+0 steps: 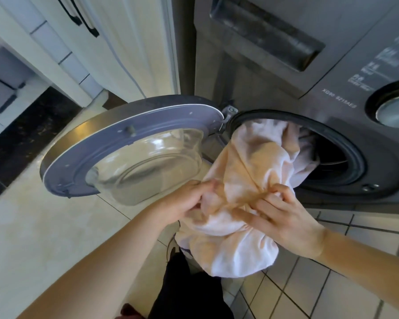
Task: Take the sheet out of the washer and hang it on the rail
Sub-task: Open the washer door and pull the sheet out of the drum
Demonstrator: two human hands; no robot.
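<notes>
Spilling from washer (274,72), bunched pale pink sheet (247,171)

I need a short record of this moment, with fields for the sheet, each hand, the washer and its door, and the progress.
sheet: pale peach and white, bunched, hanging partly out of the drum opening
left hand: grips the sheet's left folds
right hand: pinches the sheet's right folds
washer: dark grey front-loader
door: swung fully open to the left
progress: sheet not yet fully out
</notes>
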